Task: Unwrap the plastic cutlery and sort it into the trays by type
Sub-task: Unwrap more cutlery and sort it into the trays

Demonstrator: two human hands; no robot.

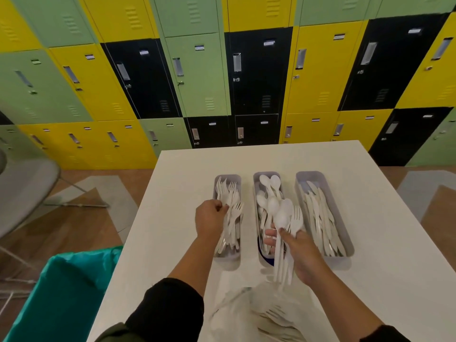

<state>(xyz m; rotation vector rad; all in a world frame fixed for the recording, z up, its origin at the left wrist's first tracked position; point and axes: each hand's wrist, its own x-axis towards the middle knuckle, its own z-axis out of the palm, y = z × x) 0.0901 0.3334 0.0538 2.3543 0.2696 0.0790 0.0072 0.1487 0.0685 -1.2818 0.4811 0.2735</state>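
Three grey trays stand side by side on the white table (370, 280): the left tray (228, 177) holds white forks, the middle tray (261, 260) spoons, the right tray (320, 175) knives. My left hand (209, 219) is over the fork tray, fingers pinching a white fork (228, 201). My right hand (301, 253) grips a bundle of white cutlery (283, 248), spoons and forks, over the near end of the spoon tray. Wrapped cutlery in clear plastic (266, 317) lies at the table's near edge.
A bin lined with a teal bag (66, 292) stands at the left of the table. A grey chair (22, 188) is further left. Coloured lockers (197, 75) fill the wall behind the table.
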